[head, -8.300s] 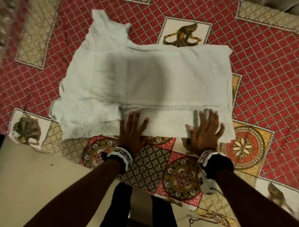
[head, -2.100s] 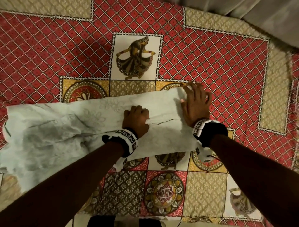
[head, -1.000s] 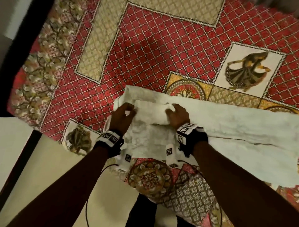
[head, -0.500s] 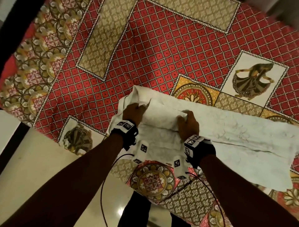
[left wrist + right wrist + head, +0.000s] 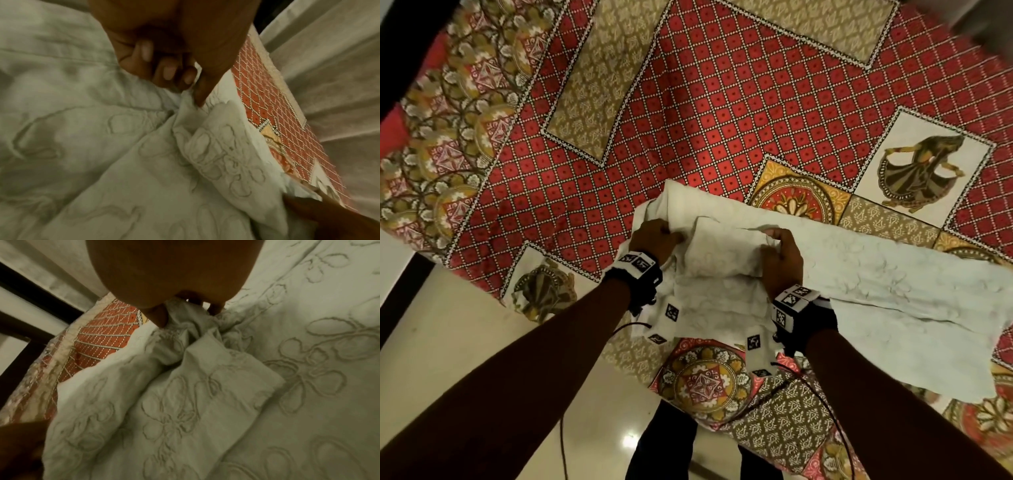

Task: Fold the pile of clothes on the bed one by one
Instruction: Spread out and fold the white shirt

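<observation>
A home bedroom: bed under a patterned red bedspread (image 5: 722,113), glossy tiled floor (image 5: 448,342) alongside.

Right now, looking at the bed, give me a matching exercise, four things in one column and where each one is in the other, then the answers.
Things:
1. left hand
2. right hand
3. dancer patch
4. white garment

Places:
A. far right on the bedspread
B. pinching the fold's left corner
C. trailing right across the bed
D. pinching the fold's right corner

Pairs: 1-B, 2-D, 3-A, 4-C
</observation>
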